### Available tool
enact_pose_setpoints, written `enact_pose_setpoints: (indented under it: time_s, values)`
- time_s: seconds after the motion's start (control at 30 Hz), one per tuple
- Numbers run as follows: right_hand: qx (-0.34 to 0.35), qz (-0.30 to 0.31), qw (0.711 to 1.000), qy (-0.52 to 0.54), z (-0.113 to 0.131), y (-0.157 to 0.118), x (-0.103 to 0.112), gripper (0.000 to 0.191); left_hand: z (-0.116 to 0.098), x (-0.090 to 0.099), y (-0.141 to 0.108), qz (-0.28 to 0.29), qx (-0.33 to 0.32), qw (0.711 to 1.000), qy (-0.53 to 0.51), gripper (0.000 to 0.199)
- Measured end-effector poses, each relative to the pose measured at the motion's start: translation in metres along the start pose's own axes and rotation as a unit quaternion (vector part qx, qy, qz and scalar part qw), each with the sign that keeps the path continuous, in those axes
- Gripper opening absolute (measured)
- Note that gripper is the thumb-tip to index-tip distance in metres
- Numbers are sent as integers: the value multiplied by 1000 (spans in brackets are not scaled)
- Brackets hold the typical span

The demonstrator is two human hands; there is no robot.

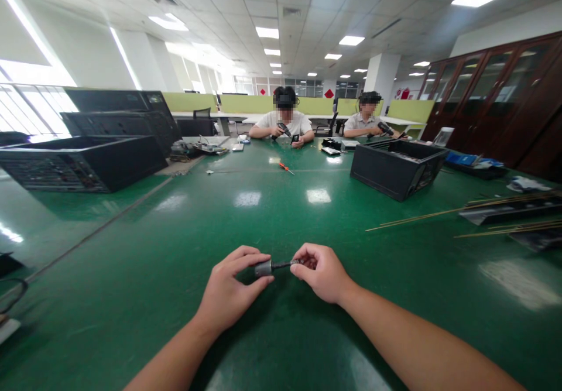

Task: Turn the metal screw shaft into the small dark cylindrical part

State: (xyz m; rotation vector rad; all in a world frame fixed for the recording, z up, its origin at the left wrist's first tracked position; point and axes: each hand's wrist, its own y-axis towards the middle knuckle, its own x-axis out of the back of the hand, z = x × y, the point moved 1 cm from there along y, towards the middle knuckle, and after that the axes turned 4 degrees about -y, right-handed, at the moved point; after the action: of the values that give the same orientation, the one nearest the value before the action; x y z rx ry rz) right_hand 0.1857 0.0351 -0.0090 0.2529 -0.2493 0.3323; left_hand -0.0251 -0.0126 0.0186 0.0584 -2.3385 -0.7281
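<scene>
Just above the green tabletop, a short grey cylinder with a thin dark shaft [264, 269] lies level between my two hands; its exact kind cannot be made out. My left hand [230, 291] grips the cylinder end, thumb below and fingers above. At the other end, my right hand [322, 274] pinches the tip of the shaft between thumb and curled fingers. Those fingertips partly hide a small piece at the tip.
Black computer cases stand at left [127, 163] and right [390, 171]. An orange screwdriver [285, 168] lies farther back on the green table [219, 215]. Thin brass-coloured rods [417, 219] stretch in from the right. Two people sit opposite, holding dark tools.
</scene>
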Motion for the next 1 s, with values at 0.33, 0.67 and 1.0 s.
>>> enact_pose_setpoints:
  time_s: [0.33, 0.67, 1.0]
  values:
    - [-7, -2, 1000, 14, -3, 1, 0, 9, 0, 1, 1, -1, -1, 1000, 0, 24]
    - [-6, -14, 1000, 19, -2, 1, 2, 9, 1, 5, 3, -10, 18, 1000, 1, 23]
    - [-33, -8, 996, 88, -6, 5, -1, 28, 19, -2, 4, -18, 174, 979, -108, 42]
